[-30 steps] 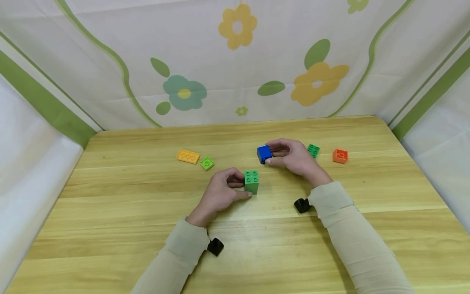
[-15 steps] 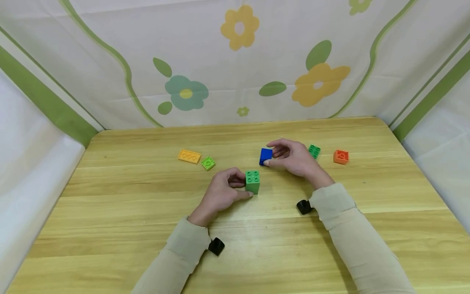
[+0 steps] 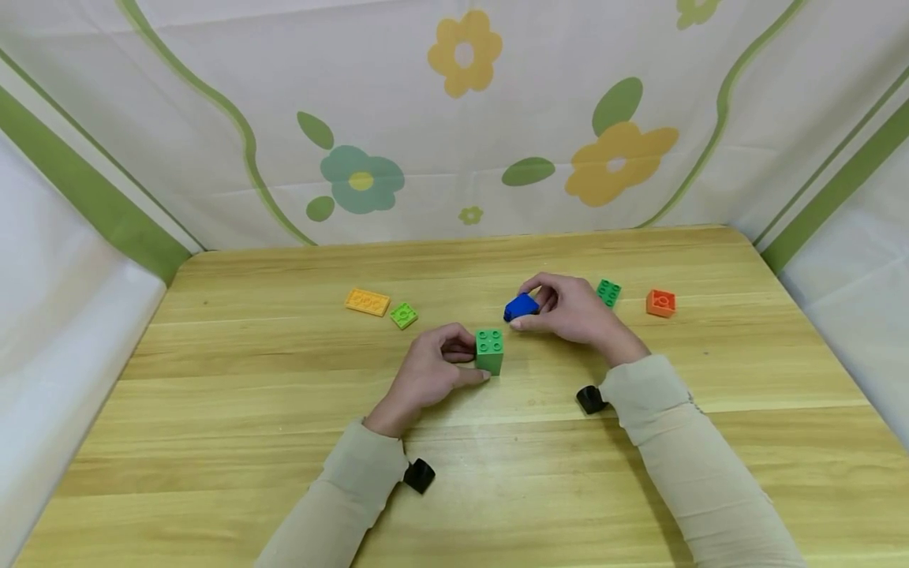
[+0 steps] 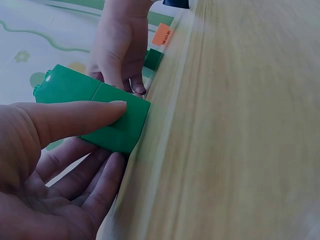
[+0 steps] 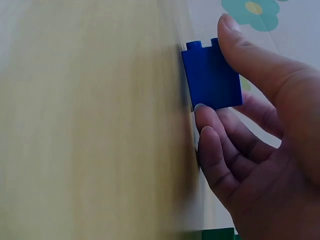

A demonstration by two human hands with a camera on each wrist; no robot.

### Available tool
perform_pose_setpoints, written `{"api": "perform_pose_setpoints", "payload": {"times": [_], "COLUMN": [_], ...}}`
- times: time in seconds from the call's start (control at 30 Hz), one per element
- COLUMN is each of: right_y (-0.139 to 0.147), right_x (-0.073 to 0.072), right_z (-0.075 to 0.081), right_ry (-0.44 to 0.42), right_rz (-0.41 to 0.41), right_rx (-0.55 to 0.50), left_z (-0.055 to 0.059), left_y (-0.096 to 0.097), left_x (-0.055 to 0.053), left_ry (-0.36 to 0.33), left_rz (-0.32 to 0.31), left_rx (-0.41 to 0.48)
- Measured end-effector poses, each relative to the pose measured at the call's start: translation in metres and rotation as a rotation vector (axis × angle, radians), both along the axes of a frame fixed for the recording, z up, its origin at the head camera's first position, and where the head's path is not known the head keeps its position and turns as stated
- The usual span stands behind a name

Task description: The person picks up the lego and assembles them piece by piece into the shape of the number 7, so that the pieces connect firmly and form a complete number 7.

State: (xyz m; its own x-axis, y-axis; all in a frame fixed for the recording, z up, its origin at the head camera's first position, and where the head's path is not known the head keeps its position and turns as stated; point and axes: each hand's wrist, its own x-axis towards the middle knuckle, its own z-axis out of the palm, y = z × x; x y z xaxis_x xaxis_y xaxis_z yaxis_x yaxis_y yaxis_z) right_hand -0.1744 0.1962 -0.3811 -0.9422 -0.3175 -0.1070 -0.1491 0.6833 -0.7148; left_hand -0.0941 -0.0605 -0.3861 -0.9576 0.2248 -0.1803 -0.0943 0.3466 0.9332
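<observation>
My left hand (image 3: 426, 372) holds a green stack of bricks (image 3: 488, 355) upright on the table, thumb at the near side and fingers behind. A seam across the stack (image 4: 107, 110) shows in the left wrist view, and its studs face up in the head view. To the right and a little farther back, my right hand (image 3: 570, 310) grips a blue brick (image 3: 521, 307) between thumb and fingers. In the right wrist view the blue brick (image 5: 212, 77) is turned on its side, its studs pointing away from the curled fingers.
An orange flat brick (image 3: 367, 302) and a small lime brick (image 3: 404, 315) lie at the back left. Behind my right hand are a dark green brick (image 3: 608, 293) and a red-orange brick (image 3: 661, 303). A flowered curtain (image 3: 426, 118) borders the wooden table (image 3: 213, 379).
The blue brick has been turned over within my right hand's fingers, and that hand has shifted slightly toward me. My left hand and the green stack have stayed in place.
</observation>
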Motion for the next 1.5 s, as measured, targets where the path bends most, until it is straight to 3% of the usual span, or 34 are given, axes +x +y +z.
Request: {"api": "perform_pose_setpoints", "payload": {"times": [0.2, 0.3, 0.5, 0.67, 0.8, 0.9, 1.27, 1.5], "right_y": [0.0, 0.0, 0.0, -0.003, -0.005, -0.008, -0.021, -0.028], "right_x": [0.003, 0.006, 0.017, 0.028, 0.038, 0.044, 0.048, 0.045], "right_z": [0.001, 0.002, 0.009, 0.018, 0.025, 0.03, 0.029, 0.026], "right_ry": [0.045, 0.021, -0.054, 0.025, 0.072, 0.088, 0.093, 0.155], "right_rz": [-0.031, -0.076, -0.121, -0.095, -0.12, -0.141, -0.071, -0.054], "right_rx": [0.028, -0.023, -0.279, -0.486, -0.663, -0.734, -0.581, -0.524], "left_z": [0.0, -0.001, -0.001, 0.001, 0.0, 0.0, 0.0, 0.001], "left_y": [-0.001, -0.001, -0.001, -0.001, -0.001, -0.001, 0.004, 0.005], "left_x": [0.0, 0.001, 0.002, 0.003, 0.003, 0.003, -0.003, -0.007], "left_ry": [-0.002, 0.002, 0.003, 0.006, 0.012, 0.013, 0.048, 0.088], "left_rz": [-0.001, -0.005, -0.003, 0.0, 0.004, 0.013, 0.034, 0.048], "left_rx": [-0.001, -0.007, -0.008, -0.005, -0.005, -0.006, -0.01, -0.045]}}
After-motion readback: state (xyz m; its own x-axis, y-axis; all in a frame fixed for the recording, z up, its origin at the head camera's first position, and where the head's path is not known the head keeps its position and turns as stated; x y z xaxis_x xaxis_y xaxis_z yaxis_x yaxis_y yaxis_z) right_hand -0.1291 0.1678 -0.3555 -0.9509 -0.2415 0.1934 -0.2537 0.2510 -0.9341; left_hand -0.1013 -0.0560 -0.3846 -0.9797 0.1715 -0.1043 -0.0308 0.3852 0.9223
